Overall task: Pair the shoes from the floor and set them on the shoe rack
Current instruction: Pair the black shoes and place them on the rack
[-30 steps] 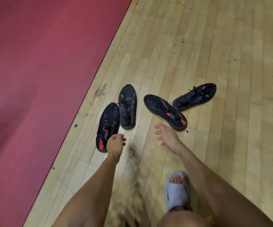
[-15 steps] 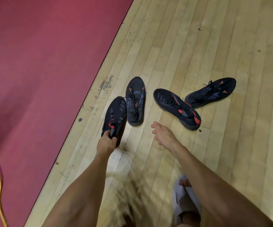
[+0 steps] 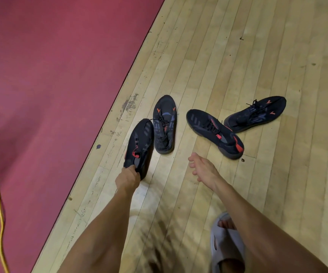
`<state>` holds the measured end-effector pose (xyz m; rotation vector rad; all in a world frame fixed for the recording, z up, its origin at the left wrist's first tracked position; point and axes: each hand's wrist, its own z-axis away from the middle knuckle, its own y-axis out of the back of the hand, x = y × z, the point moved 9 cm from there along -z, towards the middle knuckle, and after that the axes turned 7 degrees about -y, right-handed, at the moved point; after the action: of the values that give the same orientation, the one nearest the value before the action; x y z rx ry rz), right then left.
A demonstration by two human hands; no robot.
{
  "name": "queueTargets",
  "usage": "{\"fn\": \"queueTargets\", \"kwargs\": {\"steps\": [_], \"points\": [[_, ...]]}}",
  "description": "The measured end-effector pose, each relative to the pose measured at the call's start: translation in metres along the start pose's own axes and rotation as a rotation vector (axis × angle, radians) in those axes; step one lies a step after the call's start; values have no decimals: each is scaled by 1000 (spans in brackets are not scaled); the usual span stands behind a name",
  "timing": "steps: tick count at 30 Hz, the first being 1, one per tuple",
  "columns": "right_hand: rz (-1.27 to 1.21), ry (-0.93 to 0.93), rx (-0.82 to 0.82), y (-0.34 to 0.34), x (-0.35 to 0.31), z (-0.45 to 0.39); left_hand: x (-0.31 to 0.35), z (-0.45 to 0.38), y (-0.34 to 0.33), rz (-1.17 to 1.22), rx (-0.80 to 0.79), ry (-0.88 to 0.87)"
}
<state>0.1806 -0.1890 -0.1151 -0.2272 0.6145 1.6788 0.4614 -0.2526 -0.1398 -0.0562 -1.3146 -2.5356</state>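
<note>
Your left hand pinches the heel of the nearest shoe — a handy grip for lifting it off the floor. Your right hand hangs loose and empty, free for its match among the other three shoes — no rack in sight

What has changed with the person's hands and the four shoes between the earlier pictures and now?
The left hand, which hovered curled over the leftmost shoe a second ago, has reached down and now grips its heel. The right hand stays open above the floor, holding nothing. The other three shoes lie as before on the wooden floor.
</note>
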Motion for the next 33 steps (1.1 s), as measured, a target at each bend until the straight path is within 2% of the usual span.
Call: {"fn": "queueTargets", "kwargs": {"steps": [2, 7, 17, 20, 24, 29, 33], "points": [[-8, -5, 5, 2, 2, 1, -3, 0, 9, 101, 85, 34], [-29, -30, 6, 4, 1, 13, -3, 16, 42, 616, 366, 168], [-99, 62, 50, 29, -48, 71, 86, 66, 118, 882, 618, -40], [-170, 94, 61, 37, -62, 95, 115, 91, 136, 1018, 622, -83], [-353, 129, 41, 49, -79, 126, 161, 129, 154, 1123, 576, -232], [-604, 186, 134, 88, -89, 167, 210, 181, 163, 1065, 454, -461], [-655, 183, 268, 125, -76, 203, 248, 224, 164, 1004, 342, -632]]}}
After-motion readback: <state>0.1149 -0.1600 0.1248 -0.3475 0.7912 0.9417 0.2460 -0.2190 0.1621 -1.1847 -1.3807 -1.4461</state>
